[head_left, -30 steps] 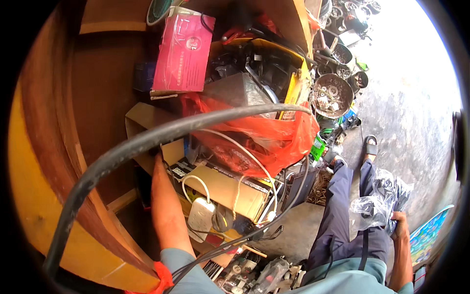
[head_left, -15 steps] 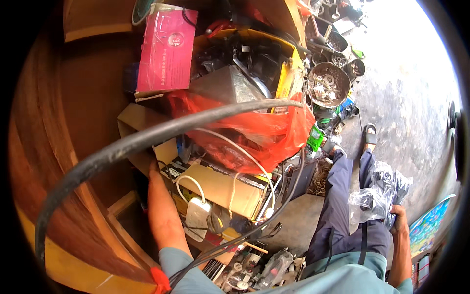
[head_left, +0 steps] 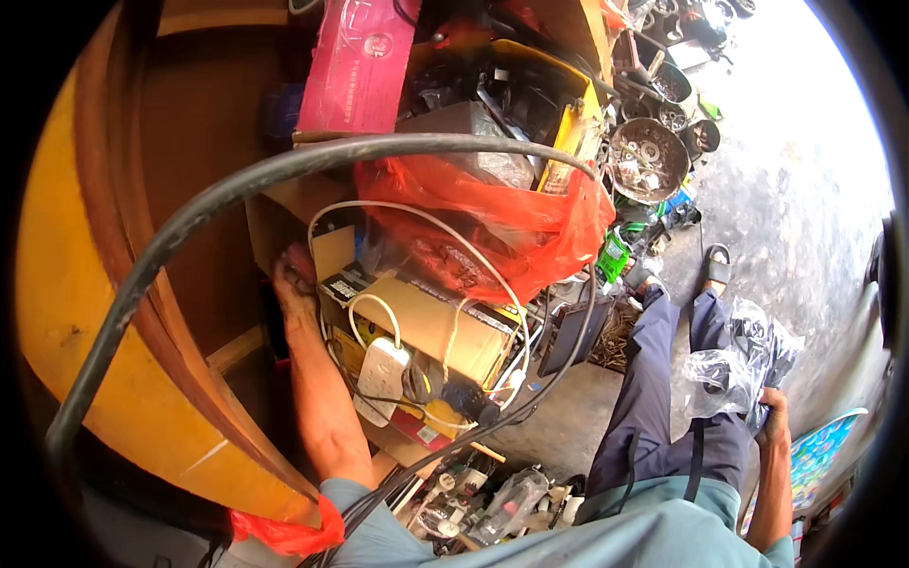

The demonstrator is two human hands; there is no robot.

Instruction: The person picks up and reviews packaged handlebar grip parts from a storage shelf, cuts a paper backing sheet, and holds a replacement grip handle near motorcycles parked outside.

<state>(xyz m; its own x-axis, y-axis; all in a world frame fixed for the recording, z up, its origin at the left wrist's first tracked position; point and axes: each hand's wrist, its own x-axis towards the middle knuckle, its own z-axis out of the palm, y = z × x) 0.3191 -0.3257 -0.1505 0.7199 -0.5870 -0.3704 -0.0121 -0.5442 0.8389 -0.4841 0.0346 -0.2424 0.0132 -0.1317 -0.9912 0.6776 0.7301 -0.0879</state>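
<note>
My right hand [head_left: 773,413] is closed on clear plastic bags [head_left: 729,369] with dark parts inside, held over my right thigh. On the other side, my left hand [head_left: 296,276] is beside the raised flap of an open cardboard box [head_left: 431,327], close to the dark shelf opening. Its fingers look bent but are blurred and partly shaded, so whether they hold anything is unclear. A white power strip [head_left: 383,379] with a white cable lies against the box near my left forearm. Above the box bulges a red plastic bag [head_left: 530,241].
A thick black cable [head_left: 284,168] arcs across the space over my left arm. A wooden cabinet edge [head_left: 142,379] stands at the left. A pink box [head_left: 355,76] sits at the back. A round pan of metal parts [head_left: 650,161] lies on the floor at far right.
My left hand has come out from behind the box flap into view. The view has shifted, so the cabinet edge shows more. My right hand still holds the plastic bags.
</note>
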